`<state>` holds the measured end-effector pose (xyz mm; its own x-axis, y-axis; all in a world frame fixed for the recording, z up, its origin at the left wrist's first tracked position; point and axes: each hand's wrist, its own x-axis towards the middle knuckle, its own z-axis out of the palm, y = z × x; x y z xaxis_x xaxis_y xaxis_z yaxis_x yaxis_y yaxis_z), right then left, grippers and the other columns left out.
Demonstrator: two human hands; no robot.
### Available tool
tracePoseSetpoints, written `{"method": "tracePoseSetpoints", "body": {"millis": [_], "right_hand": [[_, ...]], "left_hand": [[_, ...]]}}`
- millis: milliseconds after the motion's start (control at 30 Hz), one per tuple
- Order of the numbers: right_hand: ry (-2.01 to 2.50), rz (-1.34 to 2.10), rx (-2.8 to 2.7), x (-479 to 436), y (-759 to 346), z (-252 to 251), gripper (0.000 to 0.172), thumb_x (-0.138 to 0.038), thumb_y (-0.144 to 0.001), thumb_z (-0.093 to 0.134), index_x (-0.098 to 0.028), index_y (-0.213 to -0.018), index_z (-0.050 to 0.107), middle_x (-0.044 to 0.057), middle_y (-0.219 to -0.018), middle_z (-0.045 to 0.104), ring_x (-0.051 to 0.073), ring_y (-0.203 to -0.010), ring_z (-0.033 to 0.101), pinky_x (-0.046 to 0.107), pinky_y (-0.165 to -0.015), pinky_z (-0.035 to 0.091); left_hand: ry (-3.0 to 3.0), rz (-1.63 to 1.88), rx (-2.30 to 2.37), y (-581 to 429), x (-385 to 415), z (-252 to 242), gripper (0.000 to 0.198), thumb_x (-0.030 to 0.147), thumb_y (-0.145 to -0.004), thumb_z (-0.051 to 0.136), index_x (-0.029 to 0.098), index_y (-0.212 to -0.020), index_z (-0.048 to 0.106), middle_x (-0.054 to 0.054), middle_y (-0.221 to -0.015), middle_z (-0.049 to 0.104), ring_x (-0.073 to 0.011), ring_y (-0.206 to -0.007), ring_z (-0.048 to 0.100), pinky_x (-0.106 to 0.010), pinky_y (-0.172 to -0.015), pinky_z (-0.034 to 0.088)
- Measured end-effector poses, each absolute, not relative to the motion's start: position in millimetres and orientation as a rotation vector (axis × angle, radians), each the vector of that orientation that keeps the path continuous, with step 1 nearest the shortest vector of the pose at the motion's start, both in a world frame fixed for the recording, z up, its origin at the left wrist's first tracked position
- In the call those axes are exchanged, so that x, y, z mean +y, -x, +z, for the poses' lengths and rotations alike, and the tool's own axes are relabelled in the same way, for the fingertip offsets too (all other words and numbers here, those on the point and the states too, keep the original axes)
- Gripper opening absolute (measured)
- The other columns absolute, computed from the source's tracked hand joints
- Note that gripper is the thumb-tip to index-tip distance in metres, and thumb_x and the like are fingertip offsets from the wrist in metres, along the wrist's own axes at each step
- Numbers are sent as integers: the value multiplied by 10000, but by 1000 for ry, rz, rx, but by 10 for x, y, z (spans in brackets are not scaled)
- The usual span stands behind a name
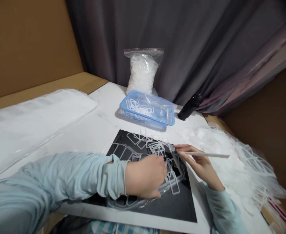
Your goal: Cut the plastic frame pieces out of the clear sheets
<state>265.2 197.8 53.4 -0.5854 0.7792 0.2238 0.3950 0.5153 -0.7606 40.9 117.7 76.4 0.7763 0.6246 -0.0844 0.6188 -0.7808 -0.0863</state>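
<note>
A black mat [179, 206] lies on the white table, with clear plastic sheeting and several white rectangular frames [174, 183] spread over it. My left hand [146, 175] is over the middle of the mat, its fingers curled down among the frames; what they hold, if anything, is hidden. At the mat's right edge, my right hand [198, 162] pinches a thin white stick [209, 154] that points out to the right. The stick's dark tip is close to more loose frames [156, 148] at the back of the mat.
Behind the mat sits a blue basket [147, 118] holding white frames. A filled clear bag [143, 71] stands behind it. A black bottle [190, 106] leans right of the basket. White plastic pieces [232, 162] pile up at the right; a large white package [38, 120] lies left.
</note>
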Motion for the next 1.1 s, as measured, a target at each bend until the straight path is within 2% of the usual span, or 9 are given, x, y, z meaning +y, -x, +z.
{"method": "tracePoseSetpoints", "body": {"millis": [200, 300, 367, 533, 667, 767, 867, 967, 1100], "right_hand": [[1091, 849, -2048, 1739, -2619, 771, 201, -389, -968, 599, -221, -992, 707, 68, -1073, 707, 241, -1055, 651, 365, -934, 522], [1064, 947, -2151, 1391, -2549, 840, 141, -333, -972, 605, -245, -1001, 711, 57, -1104, 701, 222, -1045, 654, 323, -890, 537], [1011, 1072, -2234, 1161, -2478, 784, 115, -294, -973, 607, -254, -993, 713, 54, -1144, 697, 216, -1074, 645, 317, -904, 534], [1084, 1197, -2169, 822, -2369, 407, 118, -289, -976, 604, -258, -1017, 710, 61, -1209, 688, 229, -1187, 586, 359, -1017, 478], [1127, 1180, -2156, 724, -2409, 209, 113, -277, -978, 602, -284, -1034, 699, 36, -1228, 685, 225, -1269, 523, 378, -1058, 445], [1109, 1149, -2169, 684, -2445, 167, 133, -246, -989, 580, -304, -1049, 682, 14, -1230, 685, 208, -1299, 500, 379, -1079, 427], [1120, 1125, -2162, 657, -2457, 150, 146, -229, -995, 563, -304, -1063, 668, 11, -1233, 683, 199, -1312, 489, 377, -1086, 424], [1155, 1104, -2158, 646, -2453, 147, 146, -223, -991, 571, -296, -1072, 667, 20, -1226, 687, 199, -1297, 508, 374, -1069, 447], [1109, 1037, -2211, 654, -2436, 189, 140, -200, -983, 570, -273, -1034, 677, 46, -1206, 698, 219, -1280, 532, 396, -1044, 484]], "left_hand": [[2955, 343, -1030, -393, 766, 847, 128, 236, -822, 671, 173, -841, 781, -132, -799, 737, -237, -666, 627, -336, -510, 418], [2843, 124, -1144, -471, 265, 509, 295, 231, -816, 628, 86, -1033, 766, -219, -1043, 733, -305, -770, 679, -399, -529, 478], [2693, -64, -1321, -548, -22, 242, 329, 171, -841, 572, 128, -1116, 747, -179, -1146, 713, -359, -960, 682, -478, -650, 529], [2485, -329, -1514, -769, -263, -186, 373, 134, -824, 488, 130, -1084, 756, -194, -1192, 689, -397, -1158, 617, -561, -838, 529], [2353, -474, -1469, -796, -225, -272, 454, 62, -790, 363, 82, -1022, 753, -213, -1232, 659, -368, -1122, 648, -503, -808, 545], [2301, -153, -1204, -717, -225, -245, 502, 97, -859, 322, 95, -1248, 640, -214, -1262, 635, -342, -1104, 665, -501, -793, 549], [1976, 564, -741, -726, -245, -167, 642, 59, -885, 320, 85, -1520, 232, -273, -1353, 540, -300, -1125, 662, -479, -770, 575], [1568, 1099, -414, -864, -252, -61, 783, -28, -857, 353, -4, -1512, -74, -341, -1316, 533, -263, -1120, 667, -422, -764, 600], [1727, 1111, -416, -979, -217, 59, 759, 51, -873, 485, -104, -1461, 31, -372, -1240, 564, -281, -1110, 670, -397, -768, 623]]}}
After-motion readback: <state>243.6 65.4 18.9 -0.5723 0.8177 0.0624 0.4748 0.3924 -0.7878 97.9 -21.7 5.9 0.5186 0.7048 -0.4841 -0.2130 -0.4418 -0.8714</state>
